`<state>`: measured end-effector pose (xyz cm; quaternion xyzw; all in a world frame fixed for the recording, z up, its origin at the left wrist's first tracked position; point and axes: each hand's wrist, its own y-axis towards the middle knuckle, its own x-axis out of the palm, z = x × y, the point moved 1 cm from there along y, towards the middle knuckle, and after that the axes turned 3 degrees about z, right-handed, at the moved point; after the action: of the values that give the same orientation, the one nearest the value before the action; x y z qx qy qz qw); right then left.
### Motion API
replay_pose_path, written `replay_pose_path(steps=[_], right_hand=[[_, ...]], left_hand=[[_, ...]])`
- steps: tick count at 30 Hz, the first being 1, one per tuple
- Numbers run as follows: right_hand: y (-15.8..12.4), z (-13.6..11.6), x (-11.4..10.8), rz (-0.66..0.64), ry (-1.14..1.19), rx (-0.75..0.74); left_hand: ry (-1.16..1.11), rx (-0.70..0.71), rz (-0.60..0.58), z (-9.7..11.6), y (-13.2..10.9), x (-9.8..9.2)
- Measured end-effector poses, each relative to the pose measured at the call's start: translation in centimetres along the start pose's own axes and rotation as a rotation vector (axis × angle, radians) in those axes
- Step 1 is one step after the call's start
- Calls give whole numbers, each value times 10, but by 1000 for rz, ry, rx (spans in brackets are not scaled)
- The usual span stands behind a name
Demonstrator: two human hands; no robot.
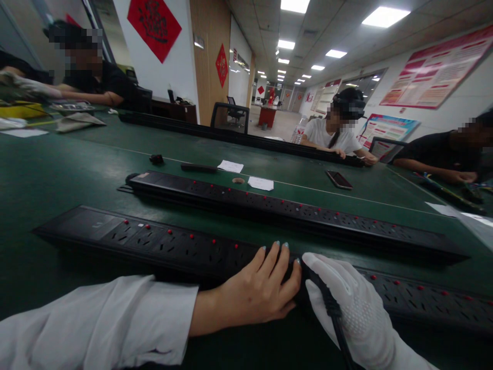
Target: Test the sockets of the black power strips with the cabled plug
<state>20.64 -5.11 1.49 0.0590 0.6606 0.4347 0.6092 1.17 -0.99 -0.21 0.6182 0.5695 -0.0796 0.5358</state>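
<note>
A long black power strip [154, 240] with a row of outlets and small red dots lies across the table in front of me. My bare left hand [262, 288] grips it near the middle, its fingers over the top and its thumb side hidden below. Close beside it, my right hand [354, 298], in a white dotted glove, is closed around a black plug [316, 280] whose cord runs down toward me. The plug's front end is against the strip's outlets; whether it sits fully in one cannot be seen.
A second black power strip [246, 200] lies parallel behind the first. Beyond it are paper slips [261, 183], a phone [339, 180], a small black part [156, 159] and a long black bar [231, 136]. Co-workers sit at the table's far side and ends.
</note>
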Motion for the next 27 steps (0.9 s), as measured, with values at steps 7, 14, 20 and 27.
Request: replay_pose_path(steps=[7,14,20,27], right_hand=[[-4,2,1,-13,5,-8],[-2,2,2,-31,2,10],[-4,3,2,-36,7,9],[0,0,0,4,-19,-1]], left_hand=[[16,4,-9,1,-1,-1],[24,6,-9,0,-1,-1],[33,4,-2,-1,-1,-1],[35,12,12,0,-1,1]])
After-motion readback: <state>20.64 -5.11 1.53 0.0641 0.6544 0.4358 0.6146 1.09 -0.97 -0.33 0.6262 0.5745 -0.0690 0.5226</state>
